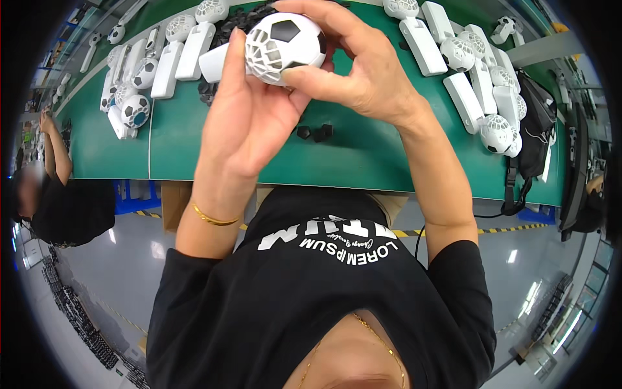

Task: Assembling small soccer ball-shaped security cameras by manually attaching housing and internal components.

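In front of me, above the table's far part, I hold a white handheld device with a soccer-ball-shaped head. Its head has black pentagon patches and an open white grille on the left side; a short white handle shows behind my left thumb. My left hand cups the ball from below, thumb up along the grille. From the right, my right hand is closed round the ball, thumb at the lower front and fingers over the top. Several small black pieces lie on the green table below my hands.
A heap of black pieces sits behind my hands. Similar white devices stand in groups at the left and right. A black bag hangs at the right table edge. Another person is at the far left.
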`<state>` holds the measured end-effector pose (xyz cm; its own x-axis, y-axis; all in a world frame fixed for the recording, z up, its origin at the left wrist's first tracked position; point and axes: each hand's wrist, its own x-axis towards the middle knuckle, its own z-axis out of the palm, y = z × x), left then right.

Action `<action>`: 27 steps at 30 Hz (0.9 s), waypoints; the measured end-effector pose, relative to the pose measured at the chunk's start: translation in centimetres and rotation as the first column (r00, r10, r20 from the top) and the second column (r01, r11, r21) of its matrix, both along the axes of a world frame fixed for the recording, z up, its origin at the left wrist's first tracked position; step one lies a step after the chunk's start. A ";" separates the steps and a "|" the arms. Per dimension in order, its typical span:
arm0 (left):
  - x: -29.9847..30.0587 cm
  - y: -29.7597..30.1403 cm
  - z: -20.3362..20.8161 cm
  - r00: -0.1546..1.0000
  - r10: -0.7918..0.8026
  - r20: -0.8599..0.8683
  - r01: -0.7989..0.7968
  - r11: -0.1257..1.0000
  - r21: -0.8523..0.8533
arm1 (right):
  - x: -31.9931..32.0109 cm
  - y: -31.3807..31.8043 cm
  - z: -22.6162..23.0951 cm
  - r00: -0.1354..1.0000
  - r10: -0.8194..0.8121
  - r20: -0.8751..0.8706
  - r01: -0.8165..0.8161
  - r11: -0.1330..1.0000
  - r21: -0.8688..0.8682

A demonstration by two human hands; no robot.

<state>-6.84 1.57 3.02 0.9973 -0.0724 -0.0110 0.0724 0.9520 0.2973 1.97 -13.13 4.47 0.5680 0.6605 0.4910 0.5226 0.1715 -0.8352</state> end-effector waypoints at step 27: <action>-2.0 4.4 -2.2 0.956 0.242 0.165 -0.182 0.052 0.982 | -6.1 -0.1 -7.8 0.718 -0.031 0.695 0.452 0.781 -0.432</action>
